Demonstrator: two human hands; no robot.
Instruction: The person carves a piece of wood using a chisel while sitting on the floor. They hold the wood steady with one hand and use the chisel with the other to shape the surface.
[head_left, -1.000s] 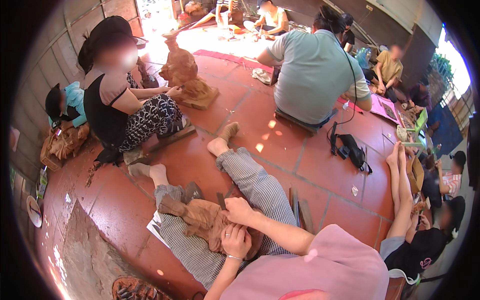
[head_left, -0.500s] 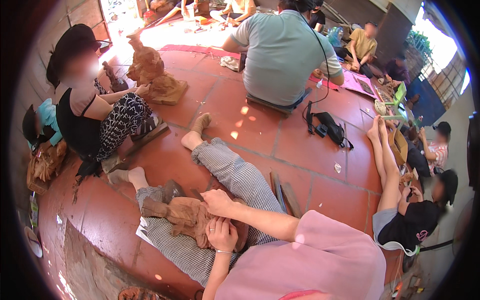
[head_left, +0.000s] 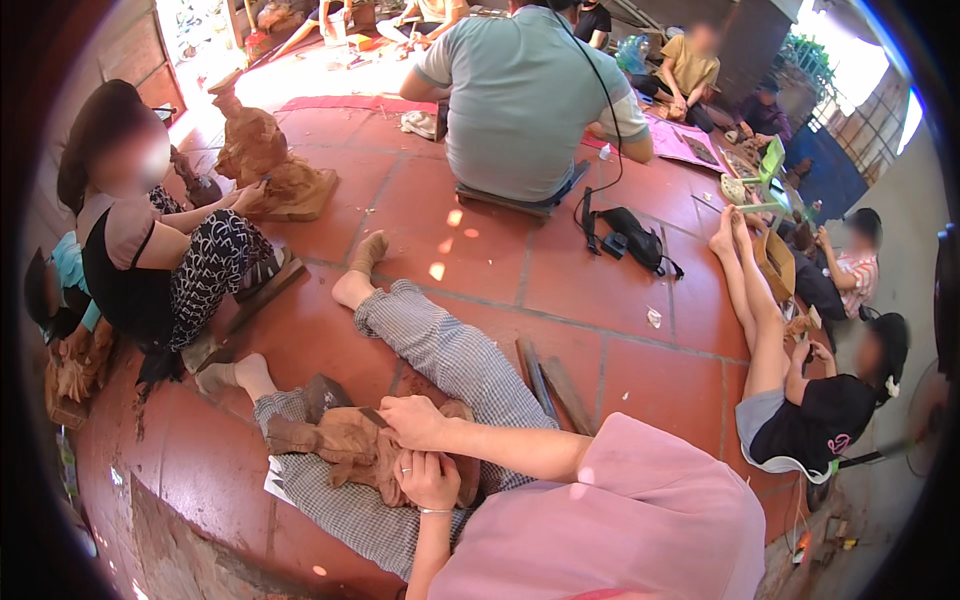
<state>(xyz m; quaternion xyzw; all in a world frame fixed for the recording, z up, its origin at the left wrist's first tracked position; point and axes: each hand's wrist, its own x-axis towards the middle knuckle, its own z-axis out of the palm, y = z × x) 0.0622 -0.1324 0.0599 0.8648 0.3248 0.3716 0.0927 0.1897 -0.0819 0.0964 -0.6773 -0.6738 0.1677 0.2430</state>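
Note:
A reddish-brown wooden carving (head_left: 345,440) lies across my lap on grey checked trousers. Its narrow end points left, beside a dark block (head_left: 322,395) next to my shin. My right hand (head_left: 415,422) is closed at the carving's upper side, pinching a small dark flat piece (head_left: 374,416) against the wood; its kind is too small to make out. My left hand (head_left: 428,480), with a ring and bracelet, grips the carving's near side with curled fingers. Part of the carving's wide end is hidden behind both hands.
Dark tool-like bars (head_left: 552,380) lie on the tiles beside my leg. A person at left holds a large carving (head_left: 260,150). Ahead, a person in a pale shirt (head_left: 530,100) sits with back turned, near a black bag (head_left: 635,240). Others sit at right.
The whole view has shifted, so the surroundings sit further left. My right hand has moved slightly along the carving with the dark piece; my left hand keeps its grip.

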